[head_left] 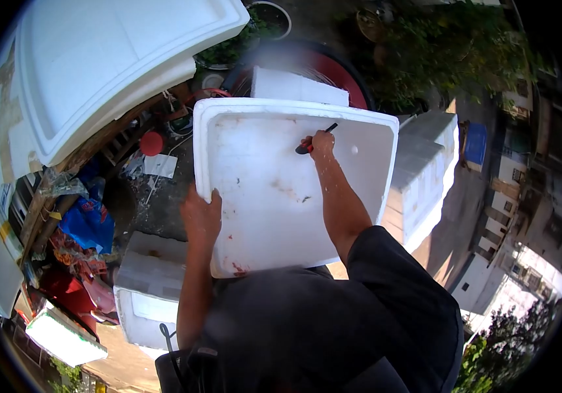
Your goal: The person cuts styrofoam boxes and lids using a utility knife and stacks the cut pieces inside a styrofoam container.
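Observation:
A white foam box [261, 164] lies in front of my body with its hollow side facing me. Brown and reddish smudges and small dark bits mark its inside. My left hand [201, 213] is closed on the box's left rim, its thumb over the edge. Inside the box, near the upper right, my right hand [322, 145] is wrapped round a slim black-and-red hand tool [304, 149]. A dark end of the tool sticks out past the fingers towards the top right; its exact kind is not clear.
Large white foam pieces [117, 59] rise at the upper left. More foam boxes stand at the right [422, 177] and lower left [147, 288]. Behind the box is a red round tub [353, 82]. Blue plastic bags [91, 223] and clutter lie at the left.

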A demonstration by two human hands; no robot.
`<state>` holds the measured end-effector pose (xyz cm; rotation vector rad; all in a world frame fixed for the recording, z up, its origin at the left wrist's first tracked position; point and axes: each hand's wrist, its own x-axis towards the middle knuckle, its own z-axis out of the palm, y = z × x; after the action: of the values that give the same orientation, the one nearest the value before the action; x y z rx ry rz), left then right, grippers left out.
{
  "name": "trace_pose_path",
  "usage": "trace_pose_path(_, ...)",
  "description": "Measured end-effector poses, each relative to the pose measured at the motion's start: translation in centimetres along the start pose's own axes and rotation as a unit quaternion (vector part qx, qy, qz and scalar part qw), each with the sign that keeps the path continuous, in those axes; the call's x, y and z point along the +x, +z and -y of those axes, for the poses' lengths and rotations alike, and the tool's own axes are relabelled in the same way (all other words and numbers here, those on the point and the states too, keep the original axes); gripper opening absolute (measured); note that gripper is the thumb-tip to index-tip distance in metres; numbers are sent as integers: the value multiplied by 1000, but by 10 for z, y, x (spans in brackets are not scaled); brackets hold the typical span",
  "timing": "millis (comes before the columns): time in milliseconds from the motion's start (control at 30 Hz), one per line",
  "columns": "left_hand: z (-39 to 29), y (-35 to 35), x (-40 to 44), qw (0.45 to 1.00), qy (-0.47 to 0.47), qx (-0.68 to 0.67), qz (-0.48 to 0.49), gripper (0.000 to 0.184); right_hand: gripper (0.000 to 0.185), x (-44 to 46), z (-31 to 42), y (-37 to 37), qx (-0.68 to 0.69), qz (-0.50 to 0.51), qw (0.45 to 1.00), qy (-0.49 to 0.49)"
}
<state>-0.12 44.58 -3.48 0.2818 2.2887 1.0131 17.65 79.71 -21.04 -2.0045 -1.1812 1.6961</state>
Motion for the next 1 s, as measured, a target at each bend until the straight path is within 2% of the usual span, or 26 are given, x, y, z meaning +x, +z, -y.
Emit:
trace_pose_path(67, -3, 0, -1, 1000, 3, 16, -12, 39, 18, 12, -1, 10, 38, -32, 998, 30)
trace_pose_path(133, 2, 1, -1, 1000, 10, 20, -14, 42, 20, 7, 15, 33, 173, -111, 972, 115)
trace_pose_path(200, 13, 5, 0, 1000, 21, 9, -8, 45, 21, 32, -1, 35, 199, -61, 970, 125)
trace_pose_path(233, 14, 4, 1, 1000, 23, 7, -10, 46, 20, 53, -16, 38, 184, -34, 977, 102)
trace_pose_path(267, 15, 4, 0, 1000, 24, 6, -11, 46, 19, 88, -40, 38, 130, 1, 991, 36)
trace_pose_path(300, 15, 3, 0, 1000, 26, 5, -12, 47, 19, 141, -78, 36, 44, 45, 996, -71)
trace_pose_path(333, 17, 2, 0, 1000, 28, 0, -7, 46, 18, 208, -134, 33, -47, 78, 975, -203)
trace_pose_path(367, 18, 2, 2, 1000, 31, -4, -2, 46, 19, 113, -81, 72, 42, 96, 993, -55)
trace_pose_path(400, 20, 1, 2, 999, 33, -8, 3, 45, 19, -17, -5, 122, 135, 82, 983, 94)
trace_pose_path(467, 19, -2, 1, 999, 27, -21, 6, 43, 25, -81, -21, 191, 154, 160, 964, 145)
trace_pose_path(500, 18, -5, 0, 999, 24, -24, 8, 42, 24, -95, -40, 217, 165, 168, 960, 154)
trace_pose_path(567, 27, -9, -4, 999, 12, -34, -22, 39, 23, -103, -47, 239, 167, 200, 950, 174)
trace_pose_path(633, 33, -7, -9, 999, -16, -34, -25, 38, 23, -99, -30, 222, 133, 245, 940, 196)
trace_pose_path(700, 30, -5, -3, 999, -50, -20, -6, 39, 19, -124, 0, 193, 80, 224, 949, 207)
trace_pose_path(833, 25, -1, 0, 999, -30, 12, -12, 46, 17, -162, 24, 133, -72, 288, 937, 184)
trace_pose_path(900, 20, 1, -1, 999, -47, 10, -14, 46, 16, -172, 20, 115, -275, 292, 915, 33)
trace_pose_path(933, 18, 2, -1, 998, -55, 8, -15, 45, 19, -163, 12, 107, -383, 278, 876, -90)
trace_pose_path(967, 18, 0, -1, 999, -42, 6, -16, 47, 19, -148, 3, 99, -530, 249, 770, -254)
trace_pose_path(1000, 17, 0, -2, 999, -48, 8, -17, 47, 19, -138, 2, 100, -644, 205, 616, -405)
